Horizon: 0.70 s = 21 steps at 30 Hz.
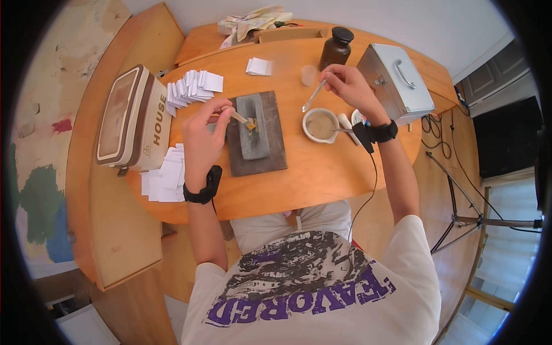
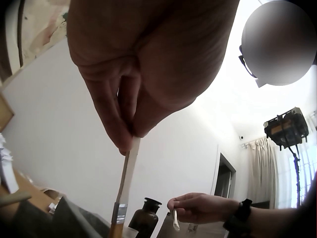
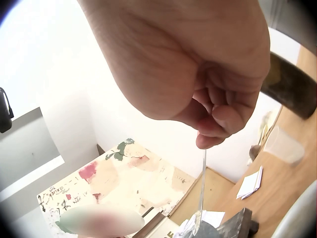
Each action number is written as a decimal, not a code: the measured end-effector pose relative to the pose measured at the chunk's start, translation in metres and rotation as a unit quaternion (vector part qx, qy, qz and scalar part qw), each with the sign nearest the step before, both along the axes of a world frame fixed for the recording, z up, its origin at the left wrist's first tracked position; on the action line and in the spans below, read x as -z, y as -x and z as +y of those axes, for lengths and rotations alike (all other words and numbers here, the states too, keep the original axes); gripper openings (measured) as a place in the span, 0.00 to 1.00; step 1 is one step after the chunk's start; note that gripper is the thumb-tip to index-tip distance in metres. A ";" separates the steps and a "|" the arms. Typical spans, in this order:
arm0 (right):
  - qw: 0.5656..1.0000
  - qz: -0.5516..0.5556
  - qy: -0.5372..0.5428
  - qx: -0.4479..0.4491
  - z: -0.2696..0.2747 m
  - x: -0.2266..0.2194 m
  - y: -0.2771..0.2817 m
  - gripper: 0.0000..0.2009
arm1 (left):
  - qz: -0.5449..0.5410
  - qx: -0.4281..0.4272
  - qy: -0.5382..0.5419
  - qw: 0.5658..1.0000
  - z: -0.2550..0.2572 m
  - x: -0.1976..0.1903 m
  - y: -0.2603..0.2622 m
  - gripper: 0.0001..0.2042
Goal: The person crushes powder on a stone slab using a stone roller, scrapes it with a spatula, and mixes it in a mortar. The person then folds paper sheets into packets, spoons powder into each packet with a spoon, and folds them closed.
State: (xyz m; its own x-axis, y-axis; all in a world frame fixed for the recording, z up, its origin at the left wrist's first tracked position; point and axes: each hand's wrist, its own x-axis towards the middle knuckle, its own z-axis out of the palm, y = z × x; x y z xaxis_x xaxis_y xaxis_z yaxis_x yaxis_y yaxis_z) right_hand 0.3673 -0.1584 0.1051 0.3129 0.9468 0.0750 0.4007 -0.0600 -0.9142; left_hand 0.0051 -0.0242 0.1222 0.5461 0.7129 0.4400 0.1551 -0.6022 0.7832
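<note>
My left hand (image 1: 206,135) pinches a flat brush (image 1: 239,117) by its pale handle; its bristles are at a yellowish patch on a long grey block (image 1: 253,144), which lies on a dark board (image 1: 276,164). The left wrist view shows the brush's metal band (image 2: 119,213) below the fingertips of my left hand (image 2: 148,64). In my right hand (image 1: 352,89) a thin small spoon (image 1: 313,98) points down, just above and left of a white bowl (image 1: 306,131) with beige contents. Seen from the right wrist, my right hand (image 3: 198,69) pinches the spoon's handle (image 3: 203,178).
White paper packets (image 1: 192,89) and more papers (image 1: 167,179) lie left, beside a HOUSE box (image 1: 138,123). At the back are a small paper stack (image 1: 259,66), a clear cup (image 1: 308,75) and a dark jar (image 1: 336,50). A silver case (image 1: 397,80) stands at right.
</note>
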 end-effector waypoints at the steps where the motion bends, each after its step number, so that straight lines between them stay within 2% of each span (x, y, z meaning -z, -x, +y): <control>1: 0.999 -0.027 -0.005 0.027 -0.013 -0.004 -0.004 0.11 | -0.007 0.000 -0.003 1.000 -0.001 0.001 0.000 0.07; 3: 0.997 -0.055 -0.008 0.053 -0.029 -0.005 0.000 0.11 | -0.014 -0.001 -0.005 1.000 -0.002 0.002 0.001 0.06; 5: 0.987 -0.143 -0.045 0.052 -0.044 -0.006 0.013 0.10 | -0.004 -0.011 0.010 1.000 -0.005 0.000 0.001 0.06; 7: 0.982 -0.182 -0.033 0.021 -0.051 -0.009 0.023 0.06 | -0.007 -0.010 -0.016 1.000 -0.005 0.005 -0.001 0.06; 9: 0.948 -0.282 -0.147 -0.007 -0.052 -0.004 0.030 0.04 | -0.008 -0.012 -0.042 0.999 -0.006 0.006 0.000 0.05; 14: 0.957 -0.250 -0.141 0.030 -0.047 -0.026 0.047 0.03 | -0.017 -0.011 -0.035 0.999 -0.010 0.002 0.002 0.05; 16: 0.975 -0.187 -0.119 0.018 -0.036 -0.031 0.055 0.07 | -0.008 -0.013 -0.036 0.999 -0.009 0.004 0.004 0.06; 21: 0.977 -0.133 -0.165 -0.013 0.022 -0.026 0.085 0.10 | -0.005 -0.007 -0.033 0.999 -0.009 0.006 0.001 0.07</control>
State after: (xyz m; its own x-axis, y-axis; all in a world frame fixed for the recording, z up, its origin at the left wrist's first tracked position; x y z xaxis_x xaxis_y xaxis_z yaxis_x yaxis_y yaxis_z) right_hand 0.2828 -0.1369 0.1312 0.2165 0.8646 0.4534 0.6242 0.2345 -0.7452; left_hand 0.0044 -0.0334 0.1159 0.5306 0.6898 0.4927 0.1561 -0.6508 0.7430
